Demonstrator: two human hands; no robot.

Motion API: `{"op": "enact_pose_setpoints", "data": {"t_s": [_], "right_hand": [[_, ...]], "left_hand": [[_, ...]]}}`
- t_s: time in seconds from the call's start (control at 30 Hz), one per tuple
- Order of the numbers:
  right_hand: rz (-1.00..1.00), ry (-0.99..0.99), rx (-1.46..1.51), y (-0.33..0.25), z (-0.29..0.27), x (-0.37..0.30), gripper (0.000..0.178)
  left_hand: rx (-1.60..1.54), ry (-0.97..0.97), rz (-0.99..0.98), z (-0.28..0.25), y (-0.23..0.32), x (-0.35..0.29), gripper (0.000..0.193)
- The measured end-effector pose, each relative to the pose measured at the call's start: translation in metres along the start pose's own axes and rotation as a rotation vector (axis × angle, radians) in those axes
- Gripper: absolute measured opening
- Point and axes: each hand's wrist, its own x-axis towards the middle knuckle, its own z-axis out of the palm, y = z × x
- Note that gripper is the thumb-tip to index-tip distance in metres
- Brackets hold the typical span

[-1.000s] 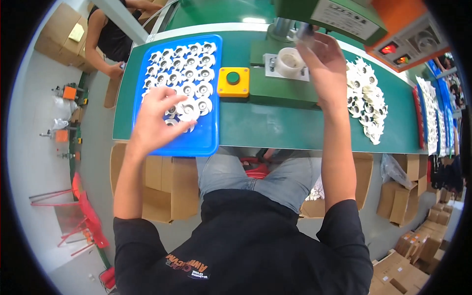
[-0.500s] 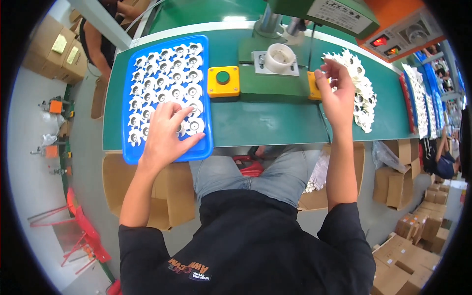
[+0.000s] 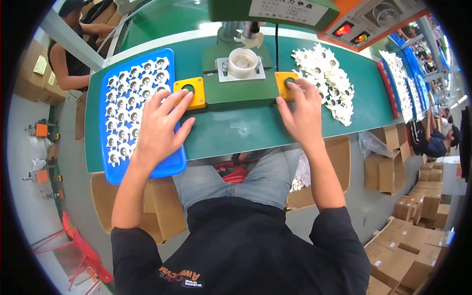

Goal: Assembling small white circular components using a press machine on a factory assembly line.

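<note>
My left hand [image 3: 160, 129] is open, its fingers reaching onto the left yellow button box [image 3: 197, 98] with a green button. My right hand [image 3: 302, 114] lies with extended fingers at the right yellow button box [image 3: 281, 89], fingertips on its button. Neither hand holds anything. Between the boxes stands a green press [image 3: 241, 93] with a round white cup-shaped fixture [image 3: 242, 69] on a metal plate. A white bladed part [image 3: 248, 41] sits at the press ram above the fixture. Beside my left hand, a blue tray [image 3: 172, 169] holds rows of white bladed wheels with dark centres.
A heap of loose white bladed wheels [image 3: 327, 73] lies right of the press. An orange control box [image 3: 378, 22] with lit switches hangs at the upper right. Open cardboard boxes [image 3: 164, 206] stand below the table edge. Another person [image 3: 69, 59] is at the far left.
My left hand has moved from the tray's wheels to the left button box. My right hand has come down onto the right button box. The view has shifted, and the bladed part shows at the ram.
</note>
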Motion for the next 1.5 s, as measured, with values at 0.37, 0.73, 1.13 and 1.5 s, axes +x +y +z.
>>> {"op": "enact_pose_setpoints", "data": {"t_s": [0.37, 0.73, 1.13, 1.5], "right_hand": [[0.259, -0.026, 0.177, 0.041, -0.024, -0.012, 0.048], [-0.020, -0.052, 0.068, 0.026, -0.015, 0.005, 0.048], [0.247, 0.043, -0.095, 0.069, 0.005, -0.036, 0.035], [0.367, 0.134, -0.051, 0.067, 0.010, -0.038, 0.016]], "left_hand": [[-0.082, 0.007, -0.041, -0.009, 0.006, 0.011, 0.048], [0.048, -0.030, -0.077, -0.007, 0.026, 0.013, 0.051], [0.039, 0.000, -0.116, -0.002, 0.028, 0.019, 0.049], [-0.155, 0.086, -0.141, -0.007, 0.022, 0.035, 0.045]]}}
